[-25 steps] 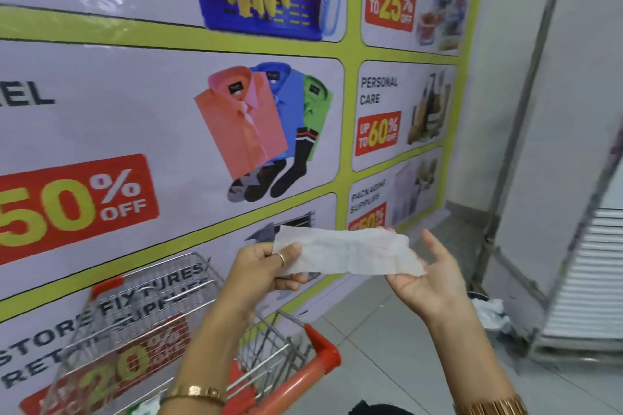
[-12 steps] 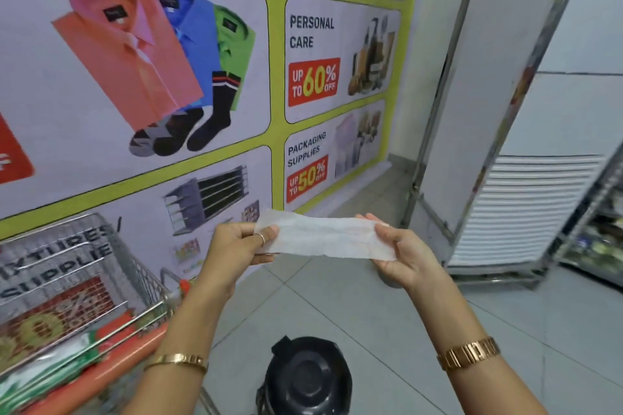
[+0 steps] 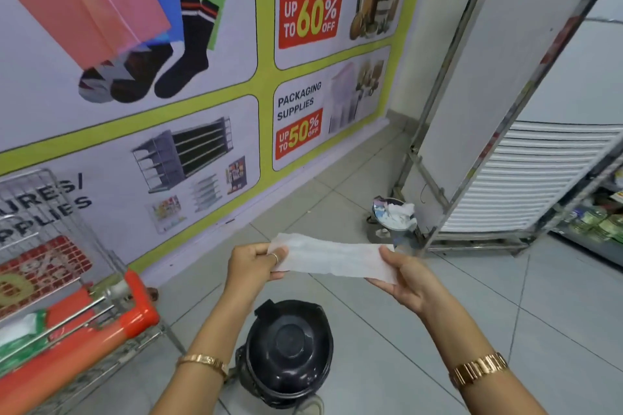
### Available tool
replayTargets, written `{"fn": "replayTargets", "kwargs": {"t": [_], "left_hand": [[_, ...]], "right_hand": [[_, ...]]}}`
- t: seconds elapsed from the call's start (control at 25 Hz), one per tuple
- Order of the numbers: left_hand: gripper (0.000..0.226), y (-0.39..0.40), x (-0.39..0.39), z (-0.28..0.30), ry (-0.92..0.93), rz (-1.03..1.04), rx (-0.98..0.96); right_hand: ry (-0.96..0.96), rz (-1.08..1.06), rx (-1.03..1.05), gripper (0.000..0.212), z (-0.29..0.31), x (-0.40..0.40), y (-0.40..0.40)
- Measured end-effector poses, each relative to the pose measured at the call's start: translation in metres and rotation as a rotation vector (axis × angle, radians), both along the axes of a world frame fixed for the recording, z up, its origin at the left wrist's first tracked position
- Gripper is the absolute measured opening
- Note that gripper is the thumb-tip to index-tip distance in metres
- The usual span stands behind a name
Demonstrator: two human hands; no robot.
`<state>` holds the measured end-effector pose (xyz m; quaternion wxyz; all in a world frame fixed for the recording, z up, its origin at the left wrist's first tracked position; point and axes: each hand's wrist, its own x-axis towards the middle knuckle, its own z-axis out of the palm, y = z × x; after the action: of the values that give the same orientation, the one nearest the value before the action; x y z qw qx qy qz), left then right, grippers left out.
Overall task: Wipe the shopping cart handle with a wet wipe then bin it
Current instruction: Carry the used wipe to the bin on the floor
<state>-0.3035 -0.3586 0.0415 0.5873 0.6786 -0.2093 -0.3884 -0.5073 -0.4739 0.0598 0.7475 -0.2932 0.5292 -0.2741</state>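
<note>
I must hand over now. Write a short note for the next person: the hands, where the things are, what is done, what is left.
Left hand and right hand each pinch one end of the wet wipe, stretched flat between them.
Orange cart handle is at lower left, untouched by either hand.
Black lidded bin stands on the floor just below the hands, lid closed.
Whether the handle is already wiped cannot be told.
Left: wipe handle if needed, then bin the wipe.

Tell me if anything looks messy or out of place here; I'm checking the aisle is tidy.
One thing: the small open bin on the floor by the metal rack is heaped with crumpled white tissue above its rim. The black lidded bin below the hands looks closed and tidy.
</note>
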Motion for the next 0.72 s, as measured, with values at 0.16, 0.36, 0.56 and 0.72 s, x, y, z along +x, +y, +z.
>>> {"fn": "replayTargets", "kwargs": {"t": [0.16,0.36,0.56,0.72], "left_hand": [[0.018,-0.028,0.013,-0.063,0.185,0.080,0.165],[0.029,-0.026,0.023,-0.152,0.409,0.157,0.402],[0.024,-0.010,0.019,-0.217,0.584,0.210,0.616],[0.031,-0.017,0.018,-0.247,0.611,0.255,0.704]], "right_hand": [[0.123,0.108,0.018,0.010,-0.048,0.019,-0.030],[0.325,0.180,0.136,0.003,-0.133,0.036,-0.044],[0.463,0.197,0.286,0.005,-0.206,0.048,-0.035],[0.537,0.222,0.304,0.017,-0.238,0.066,-0.031]]}}
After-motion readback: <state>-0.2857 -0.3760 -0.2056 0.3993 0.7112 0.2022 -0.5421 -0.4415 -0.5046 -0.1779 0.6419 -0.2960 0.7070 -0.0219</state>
